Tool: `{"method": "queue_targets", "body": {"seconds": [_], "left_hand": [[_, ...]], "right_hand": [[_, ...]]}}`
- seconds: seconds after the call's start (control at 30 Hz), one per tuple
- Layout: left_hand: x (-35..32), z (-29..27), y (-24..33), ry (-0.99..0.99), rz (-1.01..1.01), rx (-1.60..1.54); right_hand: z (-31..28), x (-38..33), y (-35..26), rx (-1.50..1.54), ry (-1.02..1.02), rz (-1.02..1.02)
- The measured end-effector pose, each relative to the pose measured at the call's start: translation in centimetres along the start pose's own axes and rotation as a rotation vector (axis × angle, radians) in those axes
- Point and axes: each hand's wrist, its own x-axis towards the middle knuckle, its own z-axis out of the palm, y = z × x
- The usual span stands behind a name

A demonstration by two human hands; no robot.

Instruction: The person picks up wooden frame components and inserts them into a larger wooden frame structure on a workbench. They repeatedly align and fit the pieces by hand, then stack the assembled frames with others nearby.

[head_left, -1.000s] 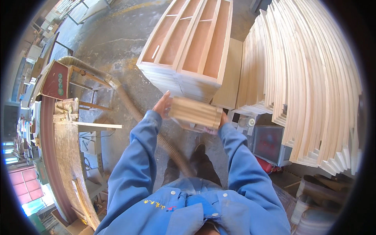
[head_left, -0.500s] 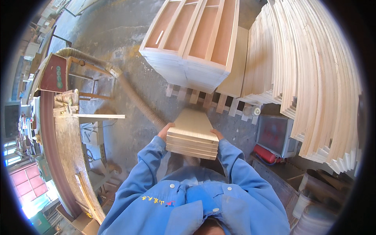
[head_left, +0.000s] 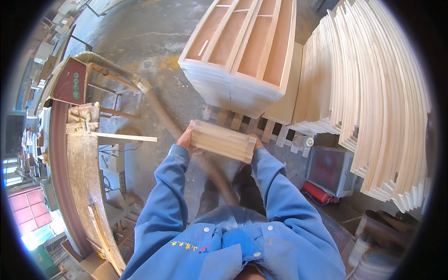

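Between my hands, out in front of my body, hangs a stack of several pale wooden boards (head_left: 221, 142), blurred a little by motion and tilted with its right end lower. My left hand (head_left: 185, 138) grips the stack's left end, fingers partly hidden behind it. At the other end my right hand (head_left: 256, 142) is closed on the boards. Both blue sleeves reach forward. Just beyond the stack stands a pallet (head_left: 254, 125) carrying framed wooden panels (head_left: 233, 88).
A ribbed hose (head_left: 163, 112) crosses the floor and runs under my hands. To the left is a long worn workbench (head_left: 84, 168) with a wood strip (head_left: 123, 136) jutting out. Tall stacked boards (head_left: 373, 93), a grey-framed box (head_left: 331, 170) and a red cylinder (head_left: 317, 192) stand right.
The board stack has been lifted and tipped, so its long edge faces me instead of its broad top. My arms reach farther forward, and the view has shifted slightly.
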Motion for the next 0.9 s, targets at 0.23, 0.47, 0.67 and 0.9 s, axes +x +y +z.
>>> {"method": "queue_targets", "body": {"seconds": [0.23, 0.47, 0.67, 0.9], "left_hand": [[1.4, 5.9, 5.0, 0.105, 0.153, 0.089], [3.6, 8.0, 7.2, 0.113, 0.233, 0.181], [4.9, 9.1, 8.1, 0.162, 0.220, 0.221], [6.3, 8.8, 6.8, 0.115, 0.350, 0.134]], "right_hand": [[-1.4, 3.1, -6.2, -0.093, -0.110, -0.064], [-3.2, 8.4, -9.5, -0.167, -0.179, -0.070], [-4.7, 10.6, -11.3, -1.651, -0.170, -1.001], [-4.0, 7.4, -9.5, -0.975, -0.166, -0.816]]}}
